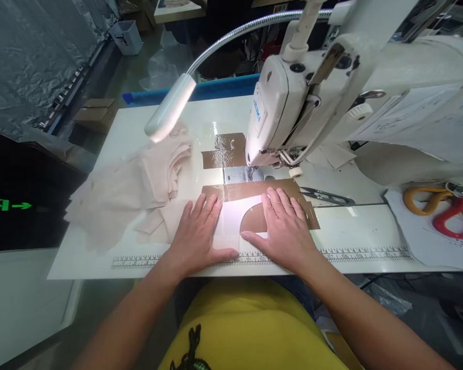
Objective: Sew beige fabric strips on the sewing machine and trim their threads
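Note:
My left hand (196, 234) lies flat with its fingers stretched out, pressing on pale fabric near the table's front edge. Also flat, my right hand (285, 226) rests on a brown sheet (250, 191) and a white piece with a curved edge (237, 209). Inside that curve, brown shows through. The two hands are apart, and their palms hide part of the pieces. Just beyond them stand the needle and presser foot of a sewing machine (272, 108), over a metal needle plate (235, 175).
Layered pale fabric pieces (127, 180) lie to the left. More brown material (227, 151) is behind the needle. Thread snips (327, 196) lie at right, near orange and red scissor handles (455, 218). A lamp (172, 108) hangs above; a printed ruler (362, 255) runs along the front.

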